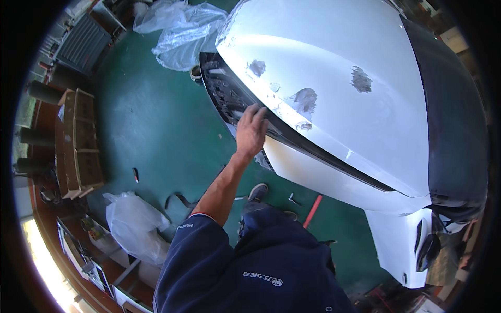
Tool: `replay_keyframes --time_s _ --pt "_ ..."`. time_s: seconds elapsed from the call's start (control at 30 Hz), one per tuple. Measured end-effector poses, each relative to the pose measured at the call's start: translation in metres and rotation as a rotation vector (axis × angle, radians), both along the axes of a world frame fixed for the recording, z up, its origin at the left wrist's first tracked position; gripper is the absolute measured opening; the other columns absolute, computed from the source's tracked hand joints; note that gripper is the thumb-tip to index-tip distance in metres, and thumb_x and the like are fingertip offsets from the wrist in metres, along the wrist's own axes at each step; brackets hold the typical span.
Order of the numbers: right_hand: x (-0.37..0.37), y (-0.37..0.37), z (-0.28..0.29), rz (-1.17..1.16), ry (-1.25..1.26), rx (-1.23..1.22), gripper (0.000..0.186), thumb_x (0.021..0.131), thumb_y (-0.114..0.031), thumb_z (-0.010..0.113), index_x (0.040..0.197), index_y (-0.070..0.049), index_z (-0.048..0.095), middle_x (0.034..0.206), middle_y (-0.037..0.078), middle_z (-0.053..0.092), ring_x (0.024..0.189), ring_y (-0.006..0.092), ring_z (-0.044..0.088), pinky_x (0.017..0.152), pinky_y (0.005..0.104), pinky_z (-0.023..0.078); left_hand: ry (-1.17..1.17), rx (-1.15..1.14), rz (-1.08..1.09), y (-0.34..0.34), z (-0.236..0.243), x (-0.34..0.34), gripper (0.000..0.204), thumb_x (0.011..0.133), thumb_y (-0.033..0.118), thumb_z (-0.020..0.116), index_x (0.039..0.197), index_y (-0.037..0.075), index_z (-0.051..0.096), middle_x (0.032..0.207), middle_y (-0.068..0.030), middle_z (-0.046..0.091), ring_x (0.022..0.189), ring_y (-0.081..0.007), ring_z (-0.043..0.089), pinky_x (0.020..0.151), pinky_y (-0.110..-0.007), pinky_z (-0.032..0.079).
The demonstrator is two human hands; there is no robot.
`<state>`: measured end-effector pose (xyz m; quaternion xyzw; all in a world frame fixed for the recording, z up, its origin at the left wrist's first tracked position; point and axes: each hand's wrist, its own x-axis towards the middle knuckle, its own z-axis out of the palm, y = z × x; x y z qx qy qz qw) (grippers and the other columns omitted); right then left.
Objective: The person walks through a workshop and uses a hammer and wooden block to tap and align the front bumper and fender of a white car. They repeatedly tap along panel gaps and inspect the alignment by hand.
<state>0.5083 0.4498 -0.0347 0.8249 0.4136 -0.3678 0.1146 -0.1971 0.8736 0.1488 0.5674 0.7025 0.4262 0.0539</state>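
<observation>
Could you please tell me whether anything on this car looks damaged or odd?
Yes: the white hood has several ragged grey patches, most near its front edge, close to the left hand. They interrupt the otherwise smooth finish; I cannot tell whether they are damage or filler.

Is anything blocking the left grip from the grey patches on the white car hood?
Nothing visible is. The left grip is at the dark strip; only the surface of the white car hood lies before the grey patches.
</observation>
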Motion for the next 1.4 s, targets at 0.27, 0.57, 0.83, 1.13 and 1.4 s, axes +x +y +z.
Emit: replay_keyframes --time_s 0.27,0.57,0.83,1.13,1.4 --pt "-0.054 0.068 0.097 0.187 -0.012 0.07 0.05 0.088 -0.043 0.07 0.088 0.007 0.067 0.073 0.021 0.066 0.068 0.0304 0.065 0.066 0.0477 0.047 0.094 0.132 -0.187 0.007 0.023 0.017 0.029 0.085 0.008 0.071 0.114 0.007 0.068 0.122 -0.0123 0.063 0.122 -0.0341 0.058 0.108 -0.049 0.044" --pt "-0.183 0.157 0.187 0.089 0.063 0.134 0.042 0.088 -0.037 0.072 0.084 0.005 0.069 0.069 0.02 0.066 0.064 0.0312 0.066 0.063 0.046 0.048 0.169 0.121 -0.249 -0.007 0.021 0.061 0.031 0.087 0.015 0.066 0.117 0.005 0.067 0.125 -0.0121 0.062 0.126 -0.0329 0.055 0.114 -0.053 0.038" --pt "-0.161 0.156 0.159 0.261 -0.015 0.117 0.044 0.088 -0.038 0.075 0.084 0.005 0.069 0.073 0.023 0.069 0.071 0.0389 0.072 0.064 0.0481 0.049 0.132 -0.064 -0.29 -0.04 0.032 0.146 0.055 0.094 0.024 0.063 0.141 -0.002 0.053 0.146 -0.0197 0.048 0.146 -0.037 0.038 0.122 -0.058 0.027" --pt "-0.159 0.148 0.162 0.204 0.0 0.071 0.043 0.088 -0.036 0.073 0.084 0.007 0.069 0.074 0.023 0.07 0.071 0.0333 0.072 0.067 0.0469 0.051 -0.009 -0.217 -0.154 -0.043 0.033 0.129 0.073 0.095 0.037 0.064 0.154 0.0 0.041 0.167 -0.0202 0.029 0.158 -0.0348 0.023 0.124 -0.059 0.021" --pt "-0.175 0.158 0.179 0.068 0.104 0.072 0.038 0.089 -0.034 0.073 0.084 0.003 0.07 0.068 0.014 0.068 0.059 0.022 0.067 0.058 0.04 0.05 0.029 -0.216 0.055 -0.012 0.031 0.094 0.069 0.103 0.045 0.055 0.154 0.0 0.043 0.165 -0.0171 0.037 0.155 -0.0362 0.029 0.124 -0.06 0.021"
